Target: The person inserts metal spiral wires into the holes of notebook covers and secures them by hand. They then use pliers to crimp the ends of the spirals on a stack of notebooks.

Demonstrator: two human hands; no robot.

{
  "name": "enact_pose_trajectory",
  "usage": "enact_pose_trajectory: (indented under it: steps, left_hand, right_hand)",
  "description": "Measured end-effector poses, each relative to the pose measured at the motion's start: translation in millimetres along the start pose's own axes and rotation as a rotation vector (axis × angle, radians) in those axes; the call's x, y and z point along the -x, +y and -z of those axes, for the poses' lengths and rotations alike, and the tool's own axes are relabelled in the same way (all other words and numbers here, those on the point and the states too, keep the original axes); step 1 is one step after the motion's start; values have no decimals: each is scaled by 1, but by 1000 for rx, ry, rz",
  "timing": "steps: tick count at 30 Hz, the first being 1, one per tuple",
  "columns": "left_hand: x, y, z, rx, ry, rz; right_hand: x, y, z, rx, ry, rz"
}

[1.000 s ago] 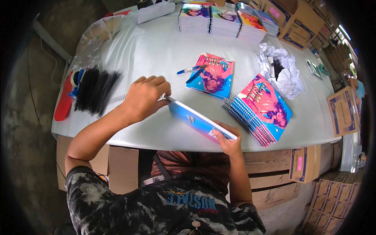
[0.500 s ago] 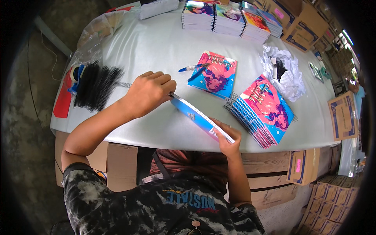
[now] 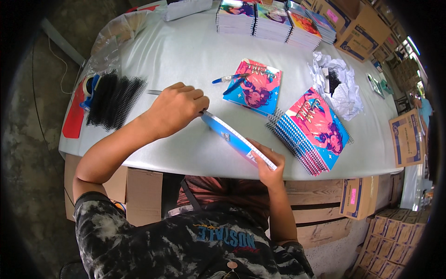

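Black binding coils point(image 3: 114, 100) lie on the bench point(image 3: 186, 56) at left. The left hand point(image 3: 176, 109), fingers curled, grips the blue notebook's point(image 3: 237, 139) top end; the right hand point(image 3: 269, 169) pinches its lower end at the bench edge. Spiral notebooks point(image 3: 311, 128) fan out to the right.

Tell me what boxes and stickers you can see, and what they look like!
Brown cardboard box, far right end of the table, with a pink sticker.
Flat brown carton with a white label, at the table's right edge.
Small brown box with a pink sticker, under the table.
Rows of small brown boxes, floor, bottom right.
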State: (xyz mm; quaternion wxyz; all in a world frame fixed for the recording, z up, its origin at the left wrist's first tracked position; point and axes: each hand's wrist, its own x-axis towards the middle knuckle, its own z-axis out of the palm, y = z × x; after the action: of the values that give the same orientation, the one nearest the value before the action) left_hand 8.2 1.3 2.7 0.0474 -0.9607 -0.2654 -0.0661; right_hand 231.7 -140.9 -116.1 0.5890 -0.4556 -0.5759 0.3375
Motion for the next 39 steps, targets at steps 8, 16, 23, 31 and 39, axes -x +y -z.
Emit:
enact_pose_trajectory:
  steps: [8, 16, 23, 31, 39]
  left_hand:
    - [3, -3, 3, -31, -25, -87]
    - [66, 24, -137, 22, 442, -142]
    - [29, -12, -122, 228, 827, 231]
    - [31, -25, -82, 35, 1014, 135]
    - [41, 11, -95, 24, 912, 13]
  right_hand:
    - [6, 10, 0, 109, 13, 184]
    - [11, 7, -7, 180, 72, 240]
    - [11, 5, -19, 202, -29, 446]
    - [8, -4, -16, 87, -98, 448]
    - [15, 0, -22, 126, -44, 436]
